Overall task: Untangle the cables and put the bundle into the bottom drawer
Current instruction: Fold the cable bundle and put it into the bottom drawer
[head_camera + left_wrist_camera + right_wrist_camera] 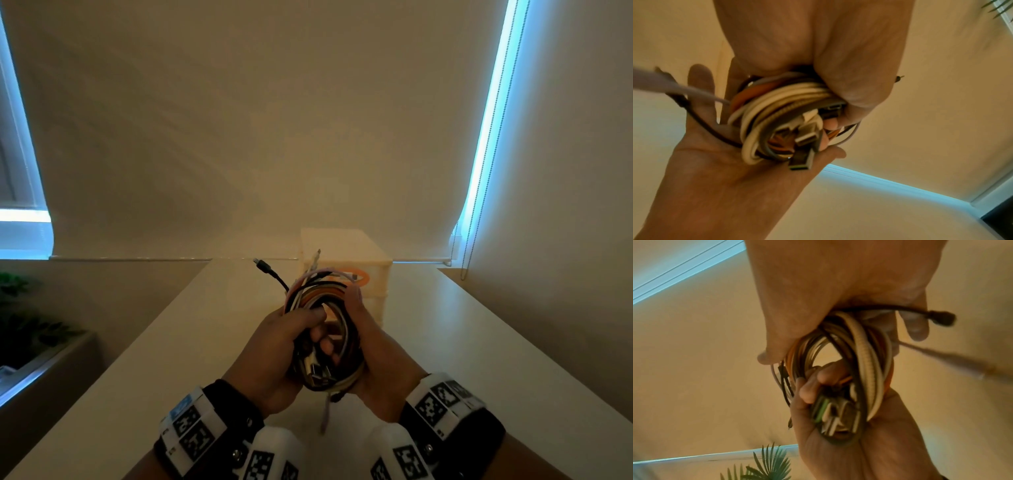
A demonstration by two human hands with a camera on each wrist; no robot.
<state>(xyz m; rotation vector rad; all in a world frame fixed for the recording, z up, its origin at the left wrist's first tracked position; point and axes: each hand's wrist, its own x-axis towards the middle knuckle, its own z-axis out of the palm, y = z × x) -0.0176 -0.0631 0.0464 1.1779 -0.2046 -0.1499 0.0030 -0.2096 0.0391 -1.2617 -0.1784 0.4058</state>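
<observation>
Cable bundle: coiled, plug ends loose, held above the surface by both grips; left hand and right hand each curl fingers round it. Drawer unit behind, bottom drawer hidden. Stowing outstanding

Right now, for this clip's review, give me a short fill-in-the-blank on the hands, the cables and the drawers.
1. The cable bundle is held by ____ hands.
2. The drawer unit stands on the ____.
3. A loose black plug sticks out toward the person's ____ side.
4. Behind the bundle, the drawer front shows an ____ ring.

Missing words: both; table; left; orange
</observation>
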